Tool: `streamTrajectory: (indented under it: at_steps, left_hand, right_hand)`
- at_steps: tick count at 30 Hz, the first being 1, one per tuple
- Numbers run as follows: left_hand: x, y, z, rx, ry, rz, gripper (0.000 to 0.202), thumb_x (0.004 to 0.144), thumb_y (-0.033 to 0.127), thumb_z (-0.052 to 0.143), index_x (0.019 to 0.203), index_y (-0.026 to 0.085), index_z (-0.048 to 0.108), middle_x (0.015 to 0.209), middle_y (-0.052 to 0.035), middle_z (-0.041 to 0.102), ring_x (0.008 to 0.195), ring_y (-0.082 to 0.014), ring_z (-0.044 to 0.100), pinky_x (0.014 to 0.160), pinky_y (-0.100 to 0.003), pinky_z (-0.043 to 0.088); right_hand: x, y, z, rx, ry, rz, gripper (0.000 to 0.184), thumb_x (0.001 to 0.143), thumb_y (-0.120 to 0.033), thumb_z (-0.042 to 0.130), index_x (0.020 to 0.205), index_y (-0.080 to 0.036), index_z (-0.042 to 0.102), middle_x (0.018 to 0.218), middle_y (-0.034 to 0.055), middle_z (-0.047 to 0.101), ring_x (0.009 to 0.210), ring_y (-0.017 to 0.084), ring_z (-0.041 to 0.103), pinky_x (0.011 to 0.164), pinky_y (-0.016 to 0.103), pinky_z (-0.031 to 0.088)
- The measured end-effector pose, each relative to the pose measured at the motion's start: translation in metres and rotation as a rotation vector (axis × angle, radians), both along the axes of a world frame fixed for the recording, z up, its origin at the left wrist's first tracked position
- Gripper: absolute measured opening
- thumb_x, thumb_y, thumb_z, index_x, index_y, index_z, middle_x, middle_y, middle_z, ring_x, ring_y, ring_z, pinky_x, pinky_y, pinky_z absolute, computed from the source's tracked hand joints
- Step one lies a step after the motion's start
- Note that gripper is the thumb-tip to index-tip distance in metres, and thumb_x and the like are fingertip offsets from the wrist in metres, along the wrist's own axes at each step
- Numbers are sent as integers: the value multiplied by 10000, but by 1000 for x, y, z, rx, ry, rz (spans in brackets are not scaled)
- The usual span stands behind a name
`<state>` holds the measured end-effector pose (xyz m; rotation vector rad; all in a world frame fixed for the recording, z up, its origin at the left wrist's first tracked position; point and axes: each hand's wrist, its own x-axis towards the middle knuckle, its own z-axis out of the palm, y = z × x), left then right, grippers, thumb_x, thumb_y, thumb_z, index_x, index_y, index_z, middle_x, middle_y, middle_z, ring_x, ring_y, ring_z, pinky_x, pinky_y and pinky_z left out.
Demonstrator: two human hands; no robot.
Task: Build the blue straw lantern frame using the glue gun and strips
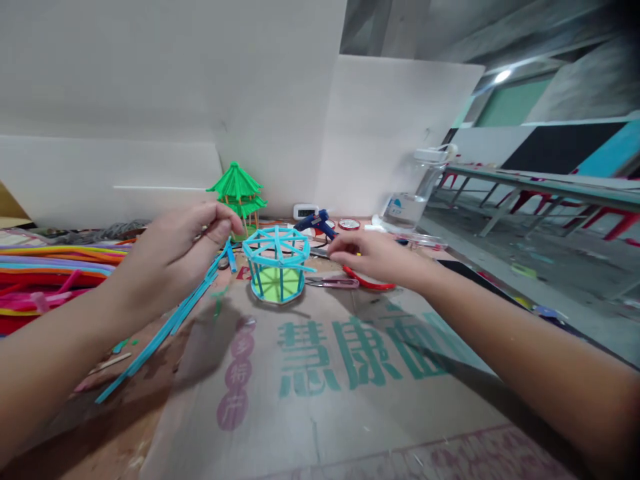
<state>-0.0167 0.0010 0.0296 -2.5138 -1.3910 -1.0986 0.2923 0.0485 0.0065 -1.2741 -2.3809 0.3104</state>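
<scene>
A small round frame of light-blue pipe cleaners (277, 265) with a spoked top and a green base stands upright between my hands. My left hand (187, 243) is raised to its left, thumb and forefinger pinched; anything between them is too small to make out. On the other side, my right hand (367, 255) has its fingers curled together beside the frame, apart from it. A grey metal blade (319, 253) shows at its fingertips, and a red loop (370, 281) lies below the palm. Whether those fingers grip the blade is unclear. Pink-handled snips (334, 283) lie just in front.
Loose light-blue pipe cleaners (165, 327) and a colourful bundle (55, 280) lie left. Behind stand a green pagoda model (236, 183), a blue glue gun (316, 221), a small digital clock (305, 211) and a water bottle (413, 193). Printed cardboard (260, 433) covers the front.
</scene>
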Motion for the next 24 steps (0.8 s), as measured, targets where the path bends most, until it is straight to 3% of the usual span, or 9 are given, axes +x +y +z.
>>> streamTrajectory:
  at_steps: [5, 9, 11, 14, 17, 19, 21, 24]
  left_hand:
    - [7, 0, -3, 67, 107, -31, 274, 992, 274, 328, 880, 191, 564, 870, -42, 633, 828, -206, 593, 751, -330, 418]
    - [8, 3, -5, 119, 178, -6, 363, 994, 323, 306, 678, 222, 452, 665, -20, 528, 681, -204, 518, 665, -337, 382]
    - [9, 4, -5, 109, 170, -27, 387, 999, 345, 334, 680, 212, 508, 685, -23, 569, 700, -199, 541, 675, -331, 394]
    - [8, 7, -10, 103, 121, -106, 297, 984, 368, 471, 839, 209, 675, 811, -15, 678, 807, -193, 613, 757, -320, 440]
    - [7, 13, -20, 156, 112, -163, 207, 964, 364, 578, 909, 232, 728, 895, -23, 697, 901, -204, 632, 847, -343, 462]
    - [7, 18, -29, 176, 148, -163, 191, 950, 403, 629, 960, 246, 738, 1051, -53, 685, 1040, -240, 620, 942, -400, 461]
    - [6, 23, -37, 176, 176, -145, 229, 924, 444, 673, 1024, 247, 735, 1205, -87, 647, 1182, -289, 575, 1038, -484, 431]
    - [7, 28, -45, 175, 175, -152, 198, 939, 381, 662, 1035, 228, 741, 1267, -113, 626, 1245, -319, 544, 1074, -547, 418]
  right_hand:
    - [8, 8, -30, -25, -231, 12, 405, 850, -434, 734, 1171, -188, 701, 1078, 100, 706, 895, 233, 651, 726, 296, 447]
    - [2, 9, -44, 45, -320, 62, 261, 942, -394, 623, 1087, -216, 747, 1027, 94, 697, 862, 231, 651, 725, 303, 448]
    - [-2, 7, -49, 99, -338, 57, 247, 981, -320, 546, 1052, -204, 751, 1018, 101, 708, 890, 231, 651, 756, 305, 448]
    - [-7, 4, -53, 173, -280, -59, 235, 977, -217, 493, 988, -155, 719, 962, 119, 724, 845, 220, 650, 742, 300, 441]
    - [-5, 8, -48, 216, -134, -204, 237, 988, -182, 424, 998, -146, 658, 878, 104, 718, 735, 207, 631, 653, 295, 418]
    - [-1, 10, -38, 259, -17, -242, 271, 1024, -220, 368, 1038, -147, 628, 891, 105, 709, 770, 219, 637, 665, 306, 430]
    - [1, 8, -26, 336, 104, -197, 286, 1045, -283, 364, 1088, -150, 613, 951, 113, 701, 858, 237, 643, 721, 327, 456]
    - [-4, -5, -11, 469, 129, 7, 291, 1036, -302, 425, 1222, -157, 597, 1059, 131, 669, 955, 253, 622, 803, 364, 475]
